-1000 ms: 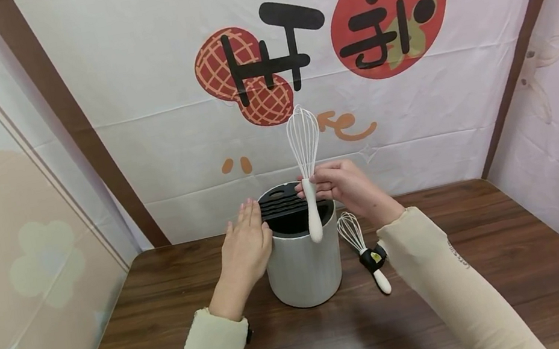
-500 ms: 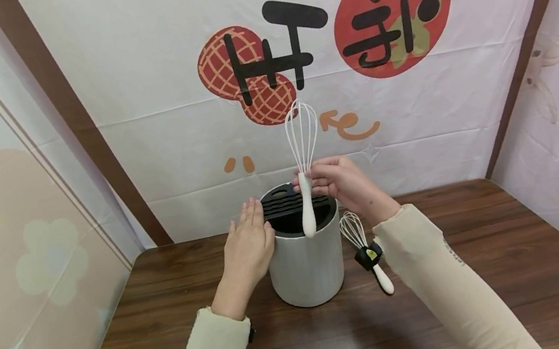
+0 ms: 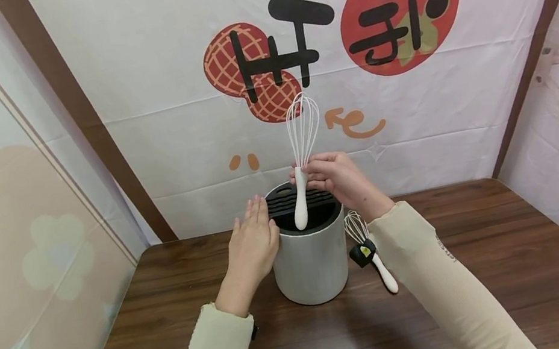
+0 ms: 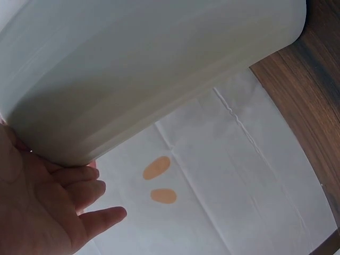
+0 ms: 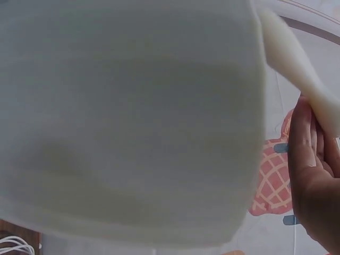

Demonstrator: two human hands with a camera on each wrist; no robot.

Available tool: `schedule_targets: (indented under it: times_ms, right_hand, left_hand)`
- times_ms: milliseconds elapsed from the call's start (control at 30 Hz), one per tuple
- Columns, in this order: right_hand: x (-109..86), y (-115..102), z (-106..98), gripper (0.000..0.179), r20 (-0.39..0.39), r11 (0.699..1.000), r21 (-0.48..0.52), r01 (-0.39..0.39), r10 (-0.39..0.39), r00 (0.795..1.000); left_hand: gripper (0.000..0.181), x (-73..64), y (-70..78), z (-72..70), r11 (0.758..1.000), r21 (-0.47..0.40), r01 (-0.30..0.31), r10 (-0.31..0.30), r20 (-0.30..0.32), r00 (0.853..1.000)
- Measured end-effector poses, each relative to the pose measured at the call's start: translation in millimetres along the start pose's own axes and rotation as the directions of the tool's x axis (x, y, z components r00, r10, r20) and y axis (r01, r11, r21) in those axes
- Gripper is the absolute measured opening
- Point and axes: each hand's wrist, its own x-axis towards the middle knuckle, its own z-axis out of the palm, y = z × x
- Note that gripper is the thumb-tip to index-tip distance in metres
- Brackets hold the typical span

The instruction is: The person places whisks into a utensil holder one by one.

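Observation:
A white whisk (image 3: 300,198) stands nearly upright above the utensil holder (image 3: 312,270), its wires up and its handle end over the front opening. My right hand (image 3: 343,179) pinches it at the top of the handle, where the wires begin. In the right wrist view the whisk handle (image 5: 289,50) shows beside the holder's pale wall. My left hand (image 3: 251,240) rests against the holder's left rim with its fingers straight. The left wrist view shows those fingers at the edge of the holder wall (image 4: 159,64). The holder is a light grey cylinder with a black divided insert (image 3: 289,202).
A second, smaller whisk (image 3: 385,273) lies on the brown wooden table (image 3: 468,291), right of the holder, near my right forearm. The wrist camera's black mount overlaps it in the head view. A white printed cloth (image 3: 162,126) hangs behind the table.
The whisk in my right hand has moved slightly up and left, and its handle end now lies over the opening. My left hand stays on the holder. The head view has shifted slightly.

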Motion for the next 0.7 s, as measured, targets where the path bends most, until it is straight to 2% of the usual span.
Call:
schedule_targets:
  times_ms: [200,533,700]
  right_hand:
    - [2.3,6.6,6.3,0.034,-0.027,0.999,-0.047,-0.022,0.020,0.999]
    - [4.1,21.5,13.3,0.032,0.005,0.994,-0.109,-0.026,0.026,1.000]
    - [5.5,24.6,15.5,0.031,0.005,0.984,-0.175,-0.025,0.027,1.000]
  left_hand:
    - [0.053,0.5,0.7,-0.7,1.000,0.001,0.003,-0.003,0.008,1.000]
    - [0.053,1.0,1.0,-0.4,1.000,-0.006,0.007,-0.007,0.014,1.000]
    - [0.053,1.4,1.4,-0.2,1.000,-0.009,0.004,-0.004,0.010,1.000]
